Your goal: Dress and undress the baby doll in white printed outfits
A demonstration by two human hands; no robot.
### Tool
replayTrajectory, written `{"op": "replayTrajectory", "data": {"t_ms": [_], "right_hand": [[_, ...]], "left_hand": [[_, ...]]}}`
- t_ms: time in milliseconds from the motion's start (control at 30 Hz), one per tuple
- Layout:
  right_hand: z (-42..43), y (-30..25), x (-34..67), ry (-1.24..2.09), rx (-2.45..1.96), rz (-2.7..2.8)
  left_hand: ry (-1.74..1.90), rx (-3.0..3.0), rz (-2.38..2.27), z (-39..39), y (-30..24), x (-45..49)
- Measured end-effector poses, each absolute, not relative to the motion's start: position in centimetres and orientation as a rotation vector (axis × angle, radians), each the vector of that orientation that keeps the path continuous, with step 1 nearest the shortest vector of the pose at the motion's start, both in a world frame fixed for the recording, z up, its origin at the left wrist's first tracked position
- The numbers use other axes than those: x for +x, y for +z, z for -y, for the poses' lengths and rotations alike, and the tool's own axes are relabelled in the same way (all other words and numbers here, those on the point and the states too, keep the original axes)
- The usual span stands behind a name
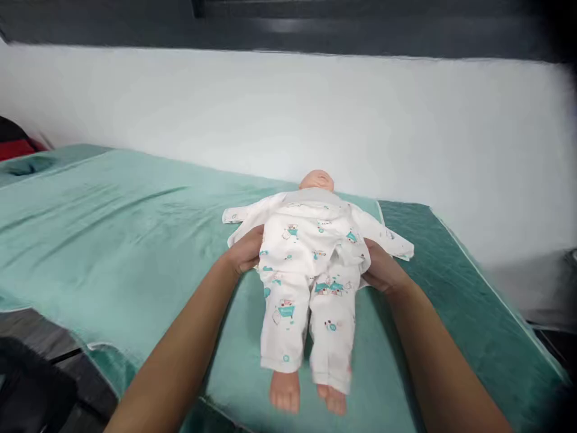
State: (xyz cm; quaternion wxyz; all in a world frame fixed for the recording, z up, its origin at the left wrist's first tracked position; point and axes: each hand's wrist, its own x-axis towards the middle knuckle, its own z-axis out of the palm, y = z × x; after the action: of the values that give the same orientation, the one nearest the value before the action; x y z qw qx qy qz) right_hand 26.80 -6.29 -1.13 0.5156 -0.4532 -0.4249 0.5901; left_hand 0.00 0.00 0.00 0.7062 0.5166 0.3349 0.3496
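A baby doll lies on its back on a green cloth, its head [317, 180] toward the wall and its bare feet [285, 392] toward me. It wears a white long-sleeved top [372, 227] and white printed pants [288, 300] with teal pictures. At the doll's left-hand side in view, my left hand [247, 249] is closed on the edge of the pants at hip height. My right hand [382, 266] grips the pants at the opposite hip. Fingertips of both hands are partly hidden by the fabric. The sleeves spread out to either side.
The green cloth [117, 240] covers a wide surface against a white wall [288, 114]. A darker green cover [433, 270] lies at the right. A red and black item [15, 147] is at the far left, with a dark object [31, 385] below it.
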Motion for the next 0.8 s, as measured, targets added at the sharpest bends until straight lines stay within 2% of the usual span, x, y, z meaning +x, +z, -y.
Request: {"op": "replayTrajectory", "data": {"t_ms": [800], "right_hand": [[6.70, -0.75, 26.84, 1.451, -1.061, 1.117]], "left_hand": [[0.840, 1.118, -0.743, 0.59, 0.72, 0.64]]}}
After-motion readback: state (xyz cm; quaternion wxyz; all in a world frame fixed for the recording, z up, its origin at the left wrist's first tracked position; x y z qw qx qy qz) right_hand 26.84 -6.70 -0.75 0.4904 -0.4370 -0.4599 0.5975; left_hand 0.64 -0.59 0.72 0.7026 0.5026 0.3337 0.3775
